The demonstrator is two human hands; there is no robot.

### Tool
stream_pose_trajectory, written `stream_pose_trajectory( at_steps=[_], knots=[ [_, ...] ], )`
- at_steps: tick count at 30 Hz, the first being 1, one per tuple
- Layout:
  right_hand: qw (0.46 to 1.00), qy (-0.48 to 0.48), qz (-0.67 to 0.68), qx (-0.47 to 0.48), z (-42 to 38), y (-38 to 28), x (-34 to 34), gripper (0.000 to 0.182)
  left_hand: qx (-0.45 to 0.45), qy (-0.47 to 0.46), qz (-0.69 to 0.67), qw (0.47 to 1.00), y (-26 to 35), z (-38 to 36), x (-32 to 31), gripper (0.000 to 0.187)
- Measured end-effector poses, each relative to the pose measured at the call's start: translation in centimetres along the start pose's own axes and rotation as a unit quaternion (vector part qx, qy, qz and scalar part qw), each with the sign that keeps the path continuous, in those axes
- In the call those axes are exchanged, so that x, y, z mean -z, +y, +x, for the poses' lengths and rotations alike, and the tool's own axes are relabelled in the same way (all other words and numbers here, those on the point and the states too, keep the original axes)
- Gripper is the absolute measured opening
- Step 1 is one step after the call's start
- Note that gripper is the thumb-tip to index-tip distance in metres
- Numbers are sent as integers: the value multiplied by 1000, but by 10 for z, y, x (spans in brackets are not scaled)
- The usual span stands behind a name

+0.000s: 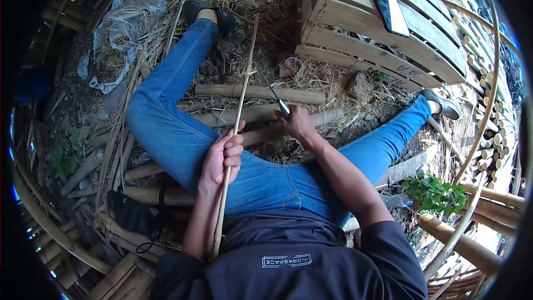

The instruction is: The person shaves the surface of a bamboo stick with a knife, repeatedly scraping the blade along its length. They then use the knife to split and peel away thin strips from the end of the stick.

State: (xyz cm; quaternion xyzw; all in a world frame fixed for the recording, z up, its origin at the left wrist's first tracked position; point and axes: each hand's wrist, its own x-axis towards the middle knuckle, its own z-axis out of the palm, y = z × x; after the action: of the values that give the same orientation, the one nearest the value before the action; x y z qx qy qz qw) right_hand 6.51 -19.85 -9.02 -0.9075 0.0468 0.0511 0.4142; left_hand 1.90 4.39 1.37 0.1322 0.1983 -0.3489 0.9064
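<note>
My left hand (pixel 223 157) is closed around a long, thin bamboo strip (pixel 240 105). The strip runs from beside my left forearm, across my thigh, up to the straw-covered ground ahead. In my right hand (pixel 296 122) is a knife (pixel 283 108), its dark handle wrapped by my fingers. The narrow blade points up and left toward the strip, its tip close to a joint where a small pale shaving sticks out. Bamboo poles (pixel 261 93) lie crosswise on the ground between my legs, just beyond both hands.
A slatted wooden crate (pixel 355 36) stands ahead on the right with a phone (pixel 387 8) on top. Crumpled clear plastic (pixel 130 19) lies at upper left. Cut bamboo poles (pixel 497 139) are stacked at far right, near a leafy plant (pixel 436 191). A black cloth item (pixel 132 212) lies at left.
</note>
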Motion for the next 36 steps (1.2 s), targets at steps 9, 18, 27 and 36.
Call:
stream_pose_trajectory(
  at_steps=[9,18,27,36],
  knots=[
    [996,3,88,16,-5,-44,10,25,5,-23,-44,999,2,1,3,34],
    [987,62,137,49,1,-46,9,29,24,-40,-98,994,1,6,3,33],
    [998,19,51,13,0,-36,14,16,9,44,19,999,-12,4,-6,32],
    [999,37,-16,34,-1,-24,23,16,9,62,96,993,-15,3,-7,33]
  ],
)
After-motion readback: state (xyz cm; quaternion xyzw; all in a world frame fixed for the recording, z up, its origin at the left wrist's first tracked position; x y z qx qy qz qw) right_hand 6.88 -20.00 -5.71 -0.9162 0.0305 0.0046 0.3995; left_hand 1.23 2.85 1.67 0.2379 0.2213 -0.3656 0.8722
